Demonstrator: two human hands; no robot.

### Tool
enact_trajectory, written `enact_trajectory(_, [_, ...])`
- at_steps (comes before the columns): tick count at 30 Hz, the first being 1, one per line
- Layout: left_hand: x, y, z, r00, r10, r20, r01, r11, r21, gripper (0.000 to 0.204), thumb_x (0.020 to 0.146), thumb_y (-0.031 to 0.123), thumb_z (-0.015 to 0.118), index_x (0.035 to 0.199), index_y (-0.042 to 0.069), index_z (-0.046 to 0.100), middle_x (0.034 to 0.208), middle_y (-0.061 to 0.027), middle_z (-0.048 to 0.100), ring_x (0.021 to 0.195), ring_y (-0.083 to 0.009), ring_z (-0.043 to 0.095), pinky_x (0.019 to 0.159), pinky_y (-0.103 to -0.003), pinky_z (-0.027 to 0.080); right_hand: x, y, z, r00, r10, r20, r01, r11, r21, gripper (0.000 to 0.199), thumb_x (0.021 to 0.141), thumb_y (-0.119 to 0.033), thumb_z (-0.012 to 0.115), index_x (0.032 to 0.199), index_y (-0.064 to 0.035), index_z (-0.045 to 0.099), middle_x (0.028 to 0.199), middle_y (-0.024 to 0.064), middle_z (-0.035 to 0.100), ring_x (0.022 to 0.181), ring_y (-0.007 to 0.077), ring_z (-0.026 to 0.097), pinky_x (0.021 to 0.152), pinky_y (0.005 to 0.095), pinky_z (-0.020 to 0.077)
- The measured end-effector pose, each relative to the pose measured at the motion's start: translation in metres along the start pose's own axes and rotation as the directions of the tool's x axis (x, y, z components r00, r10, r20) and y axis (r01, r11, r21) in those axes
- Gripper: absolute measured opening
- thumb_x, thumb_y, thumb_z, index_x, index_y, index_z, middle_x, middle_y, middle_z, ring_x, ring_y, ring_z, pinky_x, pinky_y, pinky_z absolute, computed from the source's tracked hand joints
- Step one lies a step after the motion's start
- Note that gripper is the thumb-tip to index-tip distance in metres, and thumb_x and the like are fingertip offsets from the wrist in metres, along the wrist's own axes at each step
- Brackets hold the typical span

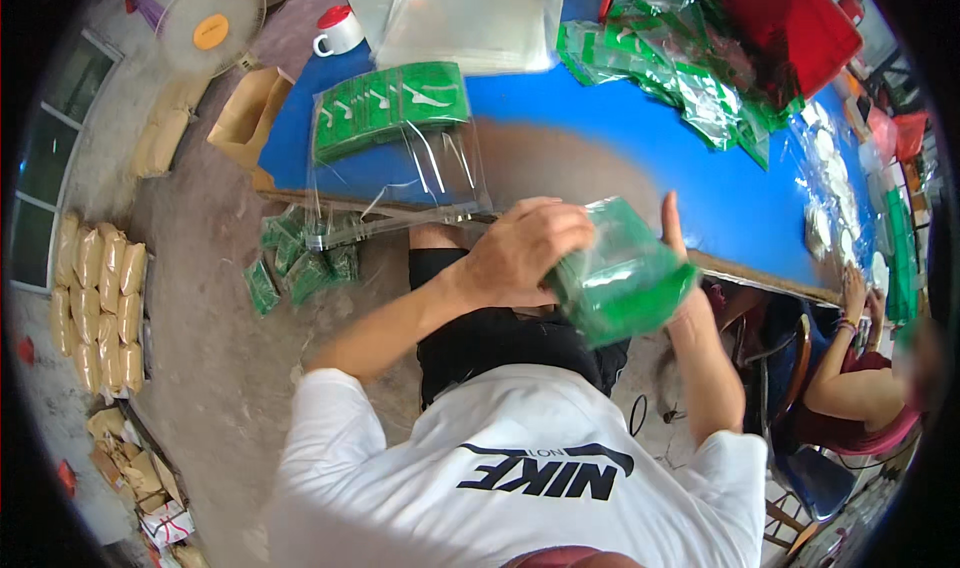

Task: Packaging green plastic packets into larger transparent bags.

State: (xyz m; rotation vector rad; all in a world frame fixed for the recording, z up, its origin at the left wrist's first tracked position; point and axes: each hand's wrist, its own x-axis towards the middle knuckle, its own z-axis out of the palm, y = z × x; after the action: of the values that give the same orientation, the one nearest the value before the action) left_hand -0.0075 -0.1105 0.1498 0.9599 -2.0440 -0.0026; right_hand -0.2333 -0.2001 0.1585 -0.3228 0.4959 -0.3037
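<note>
In front of my body I hold a stack of green-and-clear plastic packets [625,273], blurred and tilted. My left hand [545,240] is closed round its left end, fingers over the top. My right hand [684,286] supports the right end; its thumb points up off the stack and its other fingers are hidden behind the packets. Ahead and to the left, a large clear plastic bag [400,173] lies on the table, its open end hanging over the near edge. Rows of green packets [390,108] sit in its far part.
On the blue table [540,103] are clear bags [465,23], a white mug [341,34] and a red bin [770,28] spilling green packaging [690,68]. Green packets [300,258] lie on the floor, left. At right, a co-worker's hands [862,298] are near round white pieces [835,178].
</note>
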Motion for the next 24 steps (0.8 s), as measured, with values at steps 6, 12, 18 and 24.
enact_trajectory(6, [-0.026,-0.005,0.012,0.983,0.168,0.075,-0.183,0.929,0.322,0.048,0.081,0.010,0.074,0.123,0.012,0.052,0.145,-0.0081,0.046,0.141,-0.0293,0.038,0.123,-0.052,0.019,0.018,-0.004,0.016,0.994,0.027,-0.103,-0.076,0.853,-0.516,0.048,0.090,-0.031,0.071,0.125,-0.0007,0.057,0.108,0.0102,0.069,0.092,0.0177,0.070,0.078,0.0309,0.0590])
enact_trajectory(12, [-0.052,-0.002,0.005,0.975,0.088,0.202,-0.178,0.855,0.488,0.078,0.086,0.012,0.069,0.153,0.022,0.030,0.163,-0.0055,0.027,0.152,-0.0327,0.018,0.124,-0.058,0.010,0.026,0.014,0.014,0.995,-0.020,-0.099,-0.036,0.847,-0.530,0.065,0.086,-0.034,0.075,0.136,-0.0006,0.050,0.125,0.0122,0.062,0.108,0.0202,0.064,0.090,0.0346,0.0554])
enact_trajectory(18, [-0.067,-0.002,0.000,0.957,0.093,0.273,-0.225,0.833,0.506,0.079,0.086,0.015,0.067,0.155,0.023,0.030,0.164,-0.0030,0.022,0.152,-0.0321,0.016,0.124,-0.058,0.009,0.029,0.028,0.013,0.997,-0.025,0.070,0.063,0.782,-0.620,0.068,0.083,-0.030,0.076,0.140,-0.0032,0.050,0.127,0.0120,0.061,0.115,0.0214,0.059,0.099,0.0364,0.0479])
enact_trajectory(24, [-0.061,-0.028,-0.032,0.935,-0.247,0.257,0.127,0.905,0.406,0.082,0.082,0.011,0.069,0.154,0.012,0.028,0.162,-0.0185,0.020,0.151,-0.0387,0.015,0.122,-0.056,0.014,0.050,0.057,-0.014,0.980,-0.195,-0.027,0.160,0.870,-0.467,0.058,0.084,-0.032,0.072,0.129,-0.0006,0.056,0.117,0.0113,0.065,0.103,0.0200,0.065,0.091,0.0358,0.0530])
